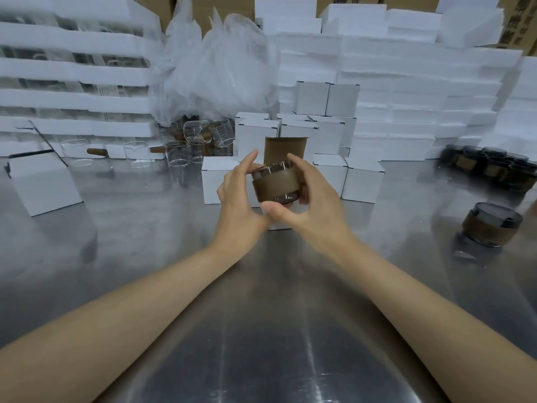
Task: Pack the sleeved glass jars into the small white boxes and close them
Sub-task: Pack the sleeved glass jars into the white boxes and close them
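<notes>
Jar: sleeved glass jar [276,187] is held upright in mid-air between both hands, over the steel table [261,330]; a brown sleeve is wrapped round its middle.
Left hand: left hand [236,190] is curled round the jar's left side, gripping it.
Right hand: right hand [313,196] is curled round the jar's right side, gripping it; the thumbs meet below the jar.
Open box: small white box [277,226] is mostly hidden under the hands; its brown flap [286,149] is raised just behind the jar.
Closed boxes: white boxes [363,184] are stacked behind and beside.
Spare jar: second sleeved jar [491,225] is set on the table at right, well apart.
Jar cluster: dark jars [488,167] are grouped at far right.
Back left: clear glassware [189,146] and a plastic bag [215,68] are seen.
</notes>
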Tool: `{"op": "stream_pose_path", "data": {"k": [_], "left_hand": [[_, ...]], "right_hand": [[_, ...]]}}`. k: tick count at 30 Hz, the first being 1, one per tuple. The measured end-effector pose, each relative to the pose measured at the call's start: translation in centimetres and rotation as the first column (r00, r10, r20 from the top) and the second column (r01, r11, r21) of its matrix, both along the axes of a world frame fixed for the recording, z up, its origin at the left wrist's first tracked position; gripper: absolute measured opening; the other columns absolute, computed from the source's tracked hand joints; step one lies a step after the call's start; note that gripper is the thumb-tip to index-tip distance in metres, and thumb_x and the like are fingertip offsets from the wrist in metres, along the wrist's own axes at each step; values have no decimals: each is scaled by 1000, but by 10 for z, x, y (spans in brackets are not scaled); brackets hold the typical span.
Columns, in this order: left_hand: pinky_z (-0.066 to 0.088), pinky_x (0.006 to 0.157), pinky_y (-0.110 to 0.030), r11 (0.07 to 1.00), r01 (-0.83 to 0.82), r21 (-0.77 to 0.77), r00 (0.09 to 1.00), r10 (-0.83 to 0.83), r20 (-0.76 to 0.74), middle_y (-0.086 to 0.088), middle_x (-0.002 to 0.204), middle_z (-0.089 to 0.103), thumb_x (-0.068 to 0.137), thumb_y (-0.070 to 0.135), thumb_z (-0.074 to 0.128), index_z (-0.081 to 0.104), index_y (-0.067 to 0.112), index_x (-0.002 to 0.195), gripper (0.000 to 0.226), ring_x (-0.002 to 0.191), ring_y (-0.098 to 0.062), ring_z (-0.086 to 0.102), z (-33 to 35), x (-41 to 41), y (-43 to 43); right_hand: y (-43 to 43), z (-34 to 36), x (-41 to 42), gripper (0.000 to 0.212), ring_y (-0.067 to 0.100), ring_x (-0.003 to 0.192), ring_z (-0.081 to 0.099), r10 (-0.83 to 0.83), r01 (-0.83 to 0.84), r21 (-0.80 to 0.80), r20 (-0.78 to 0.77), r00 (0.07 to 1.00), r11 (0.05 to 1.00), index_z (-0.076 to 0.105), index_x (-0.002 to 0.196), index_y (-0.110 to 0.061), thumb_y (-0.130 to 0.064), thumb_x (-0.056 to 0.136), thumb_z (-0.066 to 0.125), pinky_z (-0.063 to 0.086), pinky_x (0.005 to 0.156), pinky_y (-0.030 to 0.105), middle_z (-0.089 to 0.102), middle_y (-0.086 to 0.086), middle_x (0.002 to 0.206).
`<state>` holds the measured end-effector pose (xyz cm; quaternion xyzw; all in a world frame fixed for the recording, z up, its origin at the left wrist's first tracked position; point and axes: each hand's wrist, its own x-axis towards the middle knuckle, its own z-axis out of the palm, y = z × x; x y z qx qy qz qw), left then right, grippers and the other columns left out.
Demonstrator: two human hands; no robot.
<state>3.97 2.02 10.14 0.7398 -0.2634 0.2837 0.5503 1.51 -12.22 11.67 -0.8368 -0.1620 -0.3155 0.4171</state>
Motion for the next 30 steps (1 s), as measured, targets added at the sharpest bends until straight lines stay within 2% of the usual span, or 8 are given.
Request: {"op": "stream_pose_path", "data": {"k": [5,8,11,17,20,24,27,30], "left_hand": [[37,108,-47,993,51,-102,997,-58,-60,12,129,53,61,35,81,38,42,122,74,128,-16,45,1,2,2],[38,107,-52,986,116,-117,990,-125,-70,19,128,53,61,40,80,40,35,124,75,128,-15,47,-1,2,1],[40,103,-55,987,126,-101,985,-137,-105,-4,130,54,65,39,76,42,22,133,78,125,-32,47,-1,2,-1],[25,113,-47,999,-18,40,999,17,28,11,136,42,75,18,76,35,27,141,79,131,-11,31,0,3,0],[28,111,-48,999,-43,13,996,42,82,8,128,40,73,14,70,24,36,138,83,125,-7,37,2,-1,1],[29,109,-45,998,-48,44,992,43,116,21,117,41,72,2,75,36,37,129,78,118,-5,45,2,-1,0],[27,109,-38,999,-28,23,996,26,87,22,114,45,72,10,74,37,41,125,73,118,-7,48,4,-2,0],[30,109,-52,1000,17,-4,998,-16,62,21,120,48,76,29,70,35,43,127,64,120,-9,49,7,-4,0]], "right_hand": [[-12,9,1,88,9,75,48,147,-145,-63,25,989,987,38,144,-24,-44,68,78,45,72,21,47,-6,98],[-10,4,-3,83,8,102,54,193,-193,-8,-34,981,981,31,144,-31,-40,73,74,48,85,20,50,-4,124],[-3,-2,-3,75,9,124,49,274,-271,88,-23,962,959,29,141,-33,-29,79,72,44,101,27,47,-5,137],[-2,-3,0,74,15,117,55,219,-232,130,108,970,964,35,138,-28,-16,75,73,47,98,30,49,5,130],[-3,-3,1,72,12,113,55,162,-181,124,149,975,976,38,134,-28,-16,73,76,49,94,25,43,2,128],[-7,-1,2,73,-1,114,46,107,-114,28,172,979,993,41,135,-28,-25,73,78,43,97,16,38,4,125],[-7,1,2,79,-2,117,43,89,-94,25,162,983,995,38,140,-23,-22,72,81,41,98,15,36,4,125],[-7,3,1,81,3,114,46,101,-109,40,158,982,993,39,143,-10,-16,74,81,43,95,15,35,3,124]]}}
